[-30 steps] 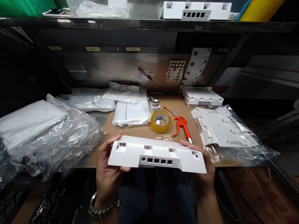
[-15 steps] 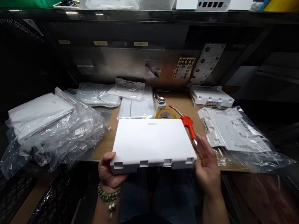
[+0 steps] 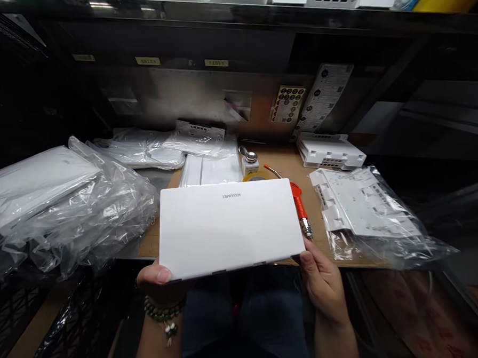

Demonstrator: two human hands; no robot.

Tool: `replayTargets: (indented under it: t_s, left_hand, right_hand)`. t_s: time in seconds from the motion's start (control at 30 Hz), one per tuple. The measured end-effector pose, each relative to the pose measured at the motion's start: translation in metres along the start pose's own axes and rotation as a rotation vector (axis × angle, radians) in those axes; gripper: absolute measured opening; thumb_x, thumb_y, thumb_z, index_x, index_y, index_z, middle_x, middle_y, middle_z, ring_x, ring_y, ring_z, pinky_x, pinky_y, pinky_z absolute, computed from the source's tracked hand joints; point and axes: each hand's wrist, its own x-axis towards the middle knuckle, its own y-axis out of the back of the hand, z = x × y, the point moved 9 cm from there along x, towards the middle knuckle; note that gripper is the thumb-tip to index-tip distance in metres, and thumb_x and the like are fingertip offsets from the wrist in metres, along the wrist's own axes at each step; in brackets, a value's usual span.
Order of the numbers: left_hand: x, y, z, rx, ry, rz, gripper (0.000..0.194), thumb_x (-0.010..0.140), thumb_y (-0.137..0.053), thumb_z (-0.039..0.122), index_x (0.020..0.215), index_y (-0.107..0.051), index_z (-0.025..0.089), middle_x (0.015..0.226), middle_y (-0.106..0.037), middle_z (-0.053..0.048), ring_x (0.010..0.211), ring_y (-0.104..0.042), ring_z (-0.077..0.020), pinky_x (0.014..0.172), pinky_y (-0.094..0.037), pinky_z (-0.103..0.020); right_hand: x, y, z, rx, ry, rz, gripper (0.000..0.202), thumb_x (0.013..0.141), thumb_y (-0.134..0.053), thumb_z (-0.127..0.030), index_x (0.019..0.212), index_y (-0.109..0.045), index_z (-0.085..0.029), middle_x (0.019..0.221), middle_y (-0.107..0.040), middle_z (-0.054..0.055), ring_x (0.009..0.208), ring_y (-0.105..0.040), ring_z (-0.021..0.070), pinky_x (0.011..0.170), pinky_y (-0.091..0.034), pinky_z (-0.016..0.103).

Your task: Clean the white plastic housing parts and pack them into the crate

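Note:
A white plastic router housing (image 3: 230,232) marked HUAWEI, its lettering upside down to me, is held up over the near edge of the bench. My left hand (image 3: 159,281) grips its near left corner, thumb on top and fingers hidden beneath. At the near right corner my right hand (image 3: 322,279) is closed on the housing, its thumb on the edge. Just beyond the housing's right side lies a red air blow gun (image 3: 299,201) with a metal fitting. A roll of yellow tape (image 3: 255,176) is partly covered by the housing.
Bagged white panels (image 3: 42,184) pile up on the left, with further wrapped panels (image 3: 140,147) behind. A small dispenser bottle (image 3: 250,163) stands mid-bench. To the right are stacked white housings (image 3: 332,152) and a bagged white shell (image 3: 374,205). A metal shelf (image 3: 231,15) crosses above.
The housing has tilted so its top face turns more toward me, and it sits slightly further left. My right hand has closed on its right corner. The camera view has shifted a little.

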Motion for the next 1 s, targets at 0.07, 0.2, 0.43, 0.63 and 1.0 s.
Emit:
replayTargets:
  t_s: [0.07, 0.2, 0.43, 0.63, 1.0]
  left_hand:
    - [0.001, -0.002, -0.001, -0.027, -0.025, -0.017, 0.086, 0.048, -0.05, 0.032, 0.132, -0.057, 0.022, 0.114, -0.07, -0.007, 0.088, -0.067, -0.0212, 0.1, -0.059, -0.045]
    - [0.003, -0.001, 0.001, -0.055, -0.101, -0.046, 0.082, 0.049, -0.051, 0.034, 0.129, -0.06, 0.017, 0.12, -0.068, -0.009, 0.114, -0.064, -0.0286, 0.101, -0.059, -0.043]
    - [0.015, 0.018, 0.008, 0.266, 0.103, 0.093, 0.077, 0.06, -0.08, 0.054, 0.123, -0.066, 0.011, 0.106, -0.071, -0.013, 0.069, -0.063, -0.0123, 0.061, -0.058, -0.022]
    - [0.015, 0.015, 0.022, 0.253, -0.084, 0.229, 0.063, 0.067, -0.083, 0.062, 0.112, -0.069, 0.02, 0.112, -0.07, -0.005, 0.099, -0.068, -0.0107, 0.088, -0.06, -0.017]
    - [-0.002, -0.033, 0.027, 0.637, -0.439, -0.367, 0.024, 0.095, -0.059, 0.039, 0.094, -0.071, 0.019, 0.093, -0.07, -0.003, 0.095, -0.068, -0.0096, 0.126, -0.042, -0.039]
  right_hand:
    - [-0.001, 0.001, -0.001, -0.011, 0.016, 0.003, 0.041, 0.102, -0.059, -0.037, 0.143, -0.064, -0.03, 0.146, -0.056, 0.008, 0.131, -0.06, 0.0248, 0.112, -0.051, 0.039]
    - [0.001, -0.003, -0.008, -0.024, 0.045, -0.016, 0.042, 0.104, -0.057, -0.033, 0.146, -0.061, -0.034, 0.145, -0.058, 0.005, 0.129, -0.062, 0.0217, 0.111, -0.052, 0.035]
    - [0.008, -0.01, -0.038, -0.097, 0.169, -0.116, 0.045, 0.104, -0.055, -0.023, 0.146, -0.059, -0.039, 0.138, -0.063, 0.001, 0.125, -0.064, 0.0158, 0.103, -0.055, 0.022]
    - [0.01, -0.007, -0.027, -0.208, 0.148, -0.201, 0.043, 0.102, -0.06, -0.025, 0.143, -0.063, -0.033, 0.147, -0.056, 0.005, 0.139, -0.054, 0.022, 0.121, -0.042, 0.039]
    - [0.011, 0.002, -0.028, -0.153, 0.149, 0.013, 0.041, 0.101, -0.063, -0.025, 0.141, -0.062, -0.032, 0.125, -0.07, 0.004, 0.121, -0.066, 0.0184, 0.11, -0.053, 0.032]
